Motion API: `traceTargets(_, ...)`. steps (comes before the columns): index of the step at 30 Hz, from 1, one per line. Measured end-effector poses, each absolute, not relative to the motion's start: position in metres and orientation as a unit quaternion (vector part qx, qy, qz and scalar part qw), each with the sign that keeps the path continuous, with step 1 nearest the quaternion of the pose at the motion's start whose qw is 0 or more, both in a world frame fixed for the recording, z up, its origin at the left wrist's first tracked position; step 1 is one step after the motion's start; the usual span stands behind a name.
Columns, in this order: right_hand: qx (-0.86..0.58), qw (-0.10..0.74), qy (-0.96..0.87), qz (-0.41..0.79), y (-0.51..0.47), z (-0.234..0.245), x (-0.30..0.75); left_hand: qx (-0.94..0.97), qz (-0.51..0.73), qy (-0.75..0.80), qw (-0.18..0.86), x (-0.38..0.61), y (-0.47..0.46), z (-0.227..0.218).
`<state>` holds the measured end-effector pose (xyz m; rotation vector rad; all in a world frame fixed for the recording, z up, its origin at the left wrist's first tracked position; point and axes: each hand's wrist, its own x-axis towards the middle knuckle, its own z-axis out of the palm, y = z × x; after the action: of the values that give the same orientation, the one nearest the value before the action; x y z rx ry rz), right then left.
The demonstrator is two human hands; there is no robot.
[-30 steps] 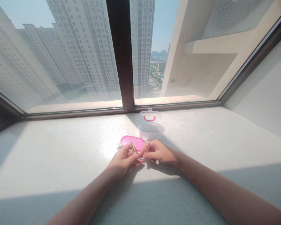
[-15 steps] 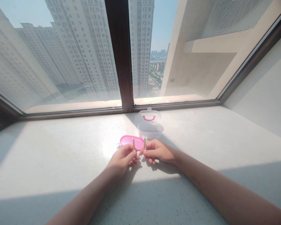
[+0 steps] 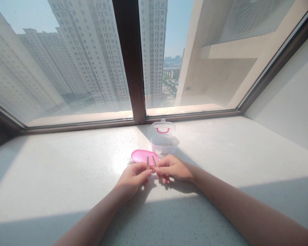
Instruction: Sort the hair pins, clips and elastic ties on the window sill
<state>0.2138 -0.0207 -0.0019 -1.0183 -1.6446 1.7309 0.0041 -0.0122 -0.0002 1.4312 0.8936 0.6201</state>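
My left hand point(image 3: 133, 178) pinches a slim gold-coloured metal piece point(image 3: 148, 162) between thumb and fingers, and it stands upright. A similar slim metal piece point(image 3: 154, 161) is pinched in my right hand point(image 3: 176, 169), its top tilted to the left. The two pieces are close together at their tops; their lower ends are covered by my fingers, and their exact kind is too small to tell. Just beyond my hands lies a pink oval tray or lid point(image 3: 141, 155), partly hidden by them.
Behind the pink tray stands a clear plastic box point(image 3: 164, 147), its lid point(image 3: 163, 127) with a pink handle raised. Small shiny metal items point(image 3: 129, 161) lie left of the tray. A speckled white sill point(image 3: 66, 177) runs up to the dark window frame point(image 3: 138, 118).
The right hand's piece has tilted left and moved closer to the left one. Both hands have come slightly nearer each other.
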Motion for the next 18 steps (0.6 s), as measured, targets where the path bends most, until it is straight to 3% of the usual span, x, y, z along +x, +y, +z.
traceTargets(9, -0.380, 0.242, -0.723, 0.524, -0.0265, 0.0005, 0.2099, 0.633, 0.270, 0.382, 0.616, 0.0029, -0.0142, -0.0030)
traceTargets(18, -0.387, 0.259, -0.695, 0.549, -0.0250, 0.0020, 0.2102, 0.616, 0.284, 0.409, 0.610, 0.0047, -0.0132, -0.0030)
